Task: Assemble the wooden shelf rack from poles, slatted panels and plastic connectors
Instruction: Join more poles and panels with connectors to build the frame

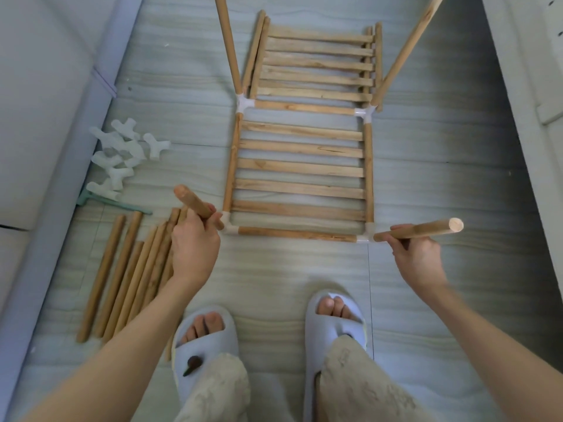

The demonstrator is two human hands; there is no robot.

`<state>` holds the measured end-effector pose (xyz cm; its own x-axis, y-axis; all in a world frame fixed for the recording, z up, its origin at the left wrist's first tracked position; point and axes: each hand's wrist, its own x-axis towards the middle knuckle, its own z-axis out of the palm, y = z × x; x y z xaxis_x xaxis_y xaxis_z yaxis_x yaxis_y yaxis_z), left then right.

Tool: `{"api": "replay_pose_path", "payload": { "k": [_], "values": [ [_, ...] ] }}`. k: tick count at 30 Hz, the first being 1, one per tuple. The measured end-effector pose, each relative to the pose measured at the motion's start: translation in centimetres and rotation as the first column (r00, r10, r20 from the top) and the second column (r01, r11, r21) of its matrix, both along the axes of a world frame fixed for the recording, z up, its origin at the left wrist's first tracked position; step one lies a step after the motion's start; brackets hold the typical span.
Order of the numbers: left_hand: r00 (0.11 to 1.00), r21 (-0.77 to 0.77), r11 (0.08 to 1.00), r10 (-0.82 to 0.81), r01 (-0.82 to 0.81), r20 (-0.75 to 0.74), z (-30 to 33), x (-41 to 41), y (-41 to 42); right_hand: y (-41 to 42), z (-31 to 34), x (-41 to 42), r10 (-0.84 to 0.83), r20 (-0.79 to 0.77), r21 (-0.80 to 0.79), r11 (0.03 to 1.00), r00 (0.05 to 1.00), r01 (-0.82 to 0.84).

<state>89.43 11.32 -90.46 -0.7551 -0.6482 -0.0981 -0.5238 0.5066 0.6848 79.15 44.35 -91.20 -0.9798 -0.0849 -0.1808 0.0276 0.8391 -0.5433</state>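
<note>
A slatted panel (300,169) lies on the floor inside a frame of poles joined by white plastic connectors. Two poles rise from the far connectors (244,104), (365,112). My left hand (195,248) grips a short pole (195,204) whose lower end sits at the near left connector (228,226). My right hand (417,254) grips another pole (426,230) whose end meets the near right connector (367,234). A second slatted panel (316,65) lies further away on the floor.
Several loose poles (122,275) lie on the floor at the left. A heap of white connectors (122,153) and a green tool (112,202) lie beside a grey sofa edge (70,178). My slippered feet stand near the frame. A white wall runs along the right.
</note>
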Motion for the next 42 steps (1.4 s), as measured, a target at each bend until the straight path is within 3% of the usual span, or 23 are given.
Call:
{"api": "replay_pose_path", "payload": {
  "k": [5, 9, 13, 15, 18, 21, 23, 26, 30, 38, 42],
  "values": [
    [0.998, -0.007, 0.998, -0.061, 0.062, 0.015, 0.3, -0.2, -0.6, -0.1, 0.1, -0.1, -0.036, 0.054, -0.002, 0.999, 0.998, 0.036],
    [0.993, 0.084, 0.991, -0.105, 0.1, 0.052, 1.3, 0.1, -0.9, -0.7, 0.9, 0.3, -0.162, 0.149, -0.001, 0.987, 0.976, 0.164],
    [0.976, 0.168, 0.979, -0.141, 0.114, 0.163, 2.5, -0.4, -1.1, -2.5, 2.0, 0.1, -0.37, 0.412, -0.063, 0.9, 0.833, 0.432],
    [0.957, 0.162, 0.975, -0.188, 0.155, 0.219, 2.8, -0.1, -1.3, -3.4, 2.5, 0.5, -0.364, 0.533, -0.062, 0.884, 0.764, 0.464],
    [0.91, 0.22, 0.945, -0.3, 0.243, 0.285, 3.0, 0.8, -2.1, -5.3, 3.5, 1.0, -0.205, 0.685, -0.043, 0.946, 0.699, 0.32],
    [0.873, 0.291, 0.908, -0.384, 0.3, 0.3, 2.9, 1.7, -3.5, -8.8, 4.5, 0.3, 0.064, 0.663, 0.059, 0.989, 0.745, -0.138],
    [0.862, 0.277, 0.915, -0.379, 0.295, 0.336, 2.3, 2.2, -4.8, -11.8, 4.8, -0.5, 0.321, 0.606, 0.146, 0.854, 0.728, -0.499],
    [0.859, 0.205, 0.933, -0.355, 0.297, 0.368, 1.0, 2.4, -7.2, -16.6, 3.6, -2.3, 0.587, 0.522, 0.187, 0.628, 0.618, -0.755],
    [0.876, 0.102, 0.953, -0.302, 0.285, 0.376, -1.9, 1.9, -11.3, -22.5, 0.1, -4.6, 0.73, 0.414, 0.26, 0.478, 0.544, -0.839],
    [0.88, -0.253, 0.962, 0.034, 0.098, 0.473, -6.1, -1.7, -19.5, -24.8, -6.2, -6.7, 0.646, 0.494, 0.353, 0.462, 0.582, -0.813],
    [0.88, -0.223, 0.975, 0.095, 0.013, 0.465, -6.9, -2.6, -22.2, -23.7, -7.6, -5.7, 0.649, 0.501, 0.393, 0.418, 0.572, -0.819]
  ]
}}
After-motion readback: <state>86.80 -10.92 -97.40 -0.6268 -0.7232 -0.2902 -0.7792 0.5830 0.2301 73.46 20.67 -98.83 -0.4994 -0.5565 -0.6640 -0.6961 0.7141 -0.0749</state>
